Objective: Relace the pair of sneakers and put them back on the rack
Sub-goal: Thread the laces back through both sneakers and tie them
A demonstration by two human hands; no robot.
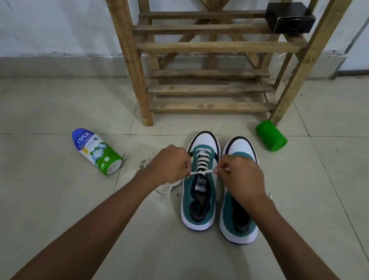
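Two teal, white and black sneakers stand side by side on the tiled floor, toes toward the wooden rack. The left sneaker has a white lace threaded through its eyelets. My left hand pinches one end of that lace at the left of the tongue, and my right hand pinches the other end at the right. The lace is crossed in a knot between my hands. The right sneaker is partly hidden under my right wrist. A loose white lace lies on the floor beneath my left wrist.
A blue, white and green powder bottle lies on its side left of the shoes. A green cylinder lies by the rack's right front leg. A black box sits on an upper rack shelf. White wall behind.
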